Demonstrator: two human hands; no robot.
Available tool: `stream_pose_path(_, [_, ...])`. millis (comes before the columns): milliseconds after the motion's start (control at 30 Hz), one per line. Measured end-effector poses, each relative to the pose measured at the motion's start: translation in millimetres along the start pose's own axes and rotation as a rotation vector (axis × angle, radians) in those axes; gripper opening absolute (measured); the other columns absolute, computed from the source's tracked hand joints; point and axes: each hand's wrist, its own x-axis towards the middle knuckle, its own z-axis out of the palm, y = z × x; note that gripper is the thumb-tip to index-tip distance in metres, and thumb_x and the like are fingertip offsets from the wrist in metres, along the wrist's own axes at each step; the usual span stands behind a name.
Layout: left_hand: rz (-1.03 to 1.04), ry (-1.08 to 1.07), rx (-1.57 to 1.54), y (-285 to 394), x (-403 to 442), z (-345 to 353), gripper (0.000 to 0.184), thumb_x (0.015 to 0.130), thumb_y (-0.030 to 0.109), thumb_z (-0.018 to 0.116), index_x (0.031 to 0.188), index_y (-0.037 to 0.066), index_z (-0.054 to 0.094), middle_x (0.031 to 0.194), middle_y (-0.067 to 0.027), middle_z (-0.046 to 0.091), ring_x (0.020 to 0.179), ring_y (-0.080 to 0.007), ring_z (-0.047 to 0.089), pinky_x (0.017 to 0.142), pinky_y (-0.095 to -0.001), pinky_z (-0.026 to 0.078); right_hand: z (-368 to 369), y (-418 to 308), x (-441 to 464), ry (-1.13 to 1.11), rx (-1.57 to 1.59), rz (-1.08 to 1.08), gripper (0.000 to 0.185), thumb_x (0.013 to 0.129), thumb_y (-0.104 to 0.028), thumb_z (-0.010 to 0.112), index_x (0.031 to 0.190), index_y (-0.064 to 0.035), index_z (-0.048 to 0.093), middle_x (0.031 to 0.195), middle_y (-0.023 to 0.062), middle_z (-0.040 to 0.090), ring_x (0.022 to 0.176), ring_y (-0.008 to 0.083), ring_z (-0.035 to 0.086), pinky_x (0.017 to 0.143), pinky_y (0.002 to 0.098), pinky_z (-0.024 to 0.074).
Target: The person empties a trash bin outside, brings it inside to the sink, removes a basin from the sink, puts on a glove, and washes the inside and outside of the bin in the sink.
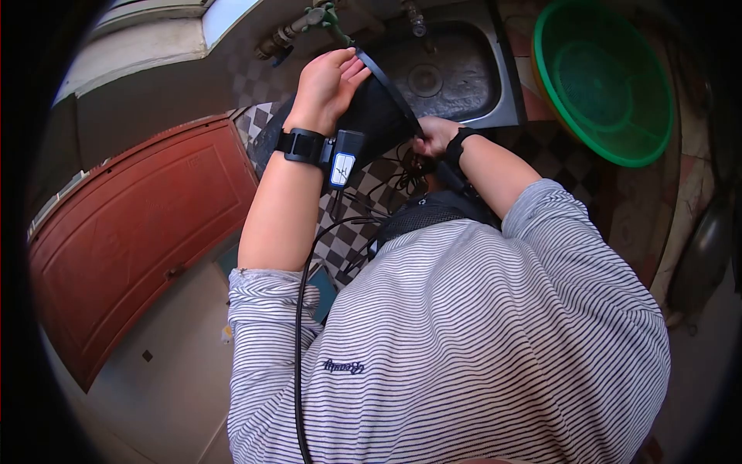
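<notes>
A black bucket (pixel 379 116) is tipped on its side, its rim turned toward the metal sink (pixel 506 81) and its outer wall facing me. My left hand (pixel 328 83) grips the upper end of the rim, with the fingers curled at the edge. At the lower end of the rim, my right hand (pixel 437 138) is closed on the edge. The bucket's inside is hidden from me. Both wrists wear black straps, and a small black device (pixel 344 158) with a white label sits at the left one.
A tap (pixel 417 27) stands over the sink, with a green valve and pipe (pixel 317 19) to its left. A green plastic basin (pixel 556 116) lies right of the sink. A red-brown door panel (pixel 147 224) is at left. Black cables (pixel 309 286) hang by my body above checkered tiles (pixel 336 243).
</notes>
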Motion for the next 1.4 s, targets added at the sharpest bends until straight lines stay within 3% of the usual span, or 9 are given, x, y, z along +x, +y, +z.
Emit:
stream_pose_path(100, [0.011,0.008,-0.004,4.5,-12.1,-9.3,0.036,0.087,0.003,0.052,0.113,-0.016,0.037,0.125,-0.0281,0.036,0.122,-0.0368,0.036,0.101,-0.0509,0.036,2.9,-2.9,-4.1,0.13,-0.068,-0.008,0.014,0.089,-0.011,0.039,0.085,-0.0053,0.051,0.06,0.0026,0.047,0.037,0.0097,0.044,0.031,0.0182,0.0411])
stream_pose_path(167, [-0.015,0.043,-0.041,3.6,-19.5,-17.6,0.021,0.084,0.0,0.055,0.101,-0.01,0.048,0.109,-0.0201,0.049,0.108,-0.0318,0.049,0.094,-0.0461,0.044,5.9,-2.5,-9.9,0.212,-0.212,-0.055,0.014,0.089,-0.009,0.038,0.089,-0.0046,0.051,0.067,0.0044,0.05,0.042,0.0117,0.049,0.034,0.0198,0.0446])
stream_pose_path(267, [-0.037,0.011,-0.058,17.2,-34.1,-38.3,0.025,0.085,0.004,0.054,0.104,-0.009,0.045,0.114,-0.0219,0.047,0.112,-0.0308,0.046,0.098,-0.0479,0.04,31.8,-1.5,-33.4,0.329,-0.402,-0.148,0.015,0.088,-0.009,0.038,0.093,-0.0031,0.051,0.075,0.0069,0.055,0.048,0.0158,0.054,0.039,0.0219,0.0494])
stream_pose_path(567, [-0.014,0.171,-0.051,25.3,-91.4,-139.4,0.023,0.085,0.007,0.059,0.106,0.004,0.053,0.104,-0.0069,0.058,0.098,-0.018,0.055,0.086,-0.0355,0.045,72.9,8.4,-56.0,0.261,-0.691,-0.3,0.045,0.091,-0.022,0.05,0.127,0.0008,0.037,0.09,0.016,0.061,0.065,0.0235,0.065,0.053,0.0329,0.057])
stream_pose_path(700, [0.088,0.291,-0.046,3.8,-104.8,-172.1,0.032,0.084,0.006,0.059,0.115,0.005,0.051,0.105,-0.0056,0.058,0.099,-0.0186,0.055,0.087,-0.0364,0.045,28.9,-5.5,-67.7,0.236,-0.922,-0.293,0.041,0.091,-0.023,0.05,0.123,0.0019,0.042,0.085,0.0157,0.061,0.063,0.0216,0.065,0.052,0.031,0.0571])
stream_pose_path(800, [0.144,0.252,-0.13,-14.6,-107.9,-184.0,0.038,0.083,0.004,0.059,0.12,0.007,0.049,0.111,-0.0069,0.057,0.103,-0.0211,0.054,0.091,-0.0396,0.043,-11.2,-29.4,-81.4,0.489,-1.042,-0.331,0.038,0.09,-0.024,0.051,0.118,0.0017,0.048,0.08,0.014,0.062,0.059,0.0199,0.064,0.05,0.0311,0.0568])
stream_pose_path(867, [0.146,0.26,-0.193,-28.8,-106.4,-187.2,0.039,0.083,0.002,0.059,0.12,0.007,0.049,0.111,-0.0069,0.056,0.103,-0.021,0.053,0.091,-0.0395,0.043,-40.4,-53.3,-88.9,0.567,-1.009,-0.314,0.039,0.09,-0.026,0.051,0.124,-0.0071,0.046,0.092,0.0169,0.061,0.063,0.0219,0.064,0.051,0.0336,0.0551])
stream_pose_path(933, [0.158,0.297,-0.211,-41.3,-104.3,-185.0,0.04,0.083,0.002,0.058,0.122,0.006,0.048,0.112,-0.0068,0.056,0.103,-0.0203,0.053,0.092,-0.038,0.042,-45.5,-67.9,-106.5,0.61,-1.017,-0.411,0.041,0.09,-0.026,0.05,0.123,-0.0014,0.046,0.095,0.0196,0.061,0.064,0.0231,0.064,0.051,0.0339,0.0553])
stream_pose_path(1400, [0.133,0.117,-0.249,-50.4,-94.1,-145.2,0.042,0.081,0.001,0.058,0.123,0.005,0.05,0.107,-0.005,0.058,0.098,-0.0163,0.054,0.088,-0.0334,0.043,31.3,-85.1,-147.8,0.818,-1.142,-0.681,0.051,0.089,-0.045,0.049,0.109,0.0015,0.052,0.084,0.0166,0.062,0.069,0.0225,0.064,0.056,0.0338,0.0546])
